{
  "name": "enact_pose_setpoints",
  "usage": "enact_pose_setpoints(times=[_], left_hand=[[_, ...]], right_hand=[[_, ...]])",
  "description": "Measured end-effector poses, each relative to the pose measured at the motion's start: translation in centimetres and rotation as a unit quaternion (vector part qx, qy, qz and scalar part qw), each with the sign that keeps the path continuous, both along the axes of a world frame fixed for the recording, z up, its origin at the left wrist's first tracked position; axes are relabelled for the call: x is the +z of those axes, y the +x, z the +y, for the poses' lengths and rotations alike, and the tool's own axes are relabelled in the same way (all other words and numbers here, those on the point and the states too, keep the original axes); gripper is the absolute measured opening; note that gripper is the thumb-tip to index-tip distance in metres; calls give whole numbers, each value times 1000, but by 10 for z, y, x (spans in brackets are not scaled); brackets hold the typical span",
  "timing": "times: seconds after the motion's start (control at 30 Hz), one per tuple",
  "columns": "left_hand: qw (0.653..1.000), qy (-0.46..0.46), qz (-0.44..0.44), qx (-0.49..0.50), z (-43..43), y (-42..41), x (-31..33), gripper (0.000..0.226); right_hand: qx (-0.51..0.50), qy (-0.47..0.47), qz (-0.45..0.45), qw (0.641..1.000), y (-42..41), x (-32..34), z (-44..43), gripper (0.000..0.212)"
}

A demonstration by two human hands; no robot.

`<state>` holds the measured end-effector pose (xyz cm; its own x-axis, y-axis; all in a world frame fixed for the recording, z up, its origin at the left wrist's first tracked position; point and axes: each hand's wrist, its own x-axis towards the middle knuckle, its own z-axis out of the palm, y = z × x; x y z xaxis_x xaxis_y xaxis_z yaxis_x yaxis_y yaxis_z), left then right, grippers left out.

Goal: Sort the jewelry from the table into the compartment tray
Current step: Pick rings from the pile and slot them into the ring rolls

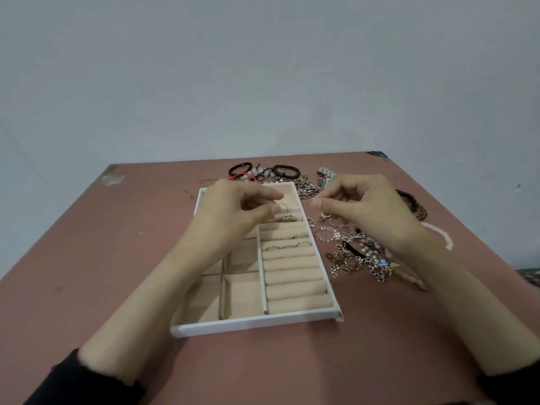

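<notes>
A person sorts jewelry at a pinkish worktop (117, 258), both bare hands raised over the far end of a white tray (251, 323) lined in beige. At left, the square compartments (242, 296) nearest the camera look empty, though the left forearm hides part of that side. The left hand (233, 211) hovers over the tray's far-left corner, thumb and forefinger pinched nearly shut; whether they grip anything cannot be told, but the pose suggests it is seating or steadying a ring (283, 206) in the slot just beside its fingertips. Right of the divider, the ring rolls (292, 276) hold several thin rings (287, 245) in the farther slots, while the nearer rolls stand bare, so the ring section is judged only partly filled. The right hand (362, 211) hangs just past the tray's right edge, fingers curled and pinched on what seems a small, fine piece, too small to identify, probably the next item bound for the rolls. Below and right of it the unsorted pile (353, 252) of chains, rings and beaded pieces lies beside the tray, within easy reach. Dark bracelets (263, 171) and pink beads wait beyond the tray's far edge, and another dark band (415, 206) lies at far right.
</notes>
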<state>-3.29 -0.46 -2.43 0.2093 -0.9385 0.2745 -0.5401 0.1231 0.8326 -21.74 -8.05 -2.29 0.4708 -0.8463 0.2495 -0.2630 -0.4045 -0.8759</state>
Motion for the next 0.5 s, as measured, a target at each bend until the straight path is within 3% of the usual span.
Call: enact_pose_setpoints(times=[0.2, 0.5], left_hand=[[1000, 1, -8, -19, 18, 13, -5, 7], [995, 9, -81, -56, 26, 8, -3, 5]], right_hand=[[32, -5, -8, 999, 22, 0, 15, 7], [-2, -14, 4, 1000, 20, -2, 15, 8]])
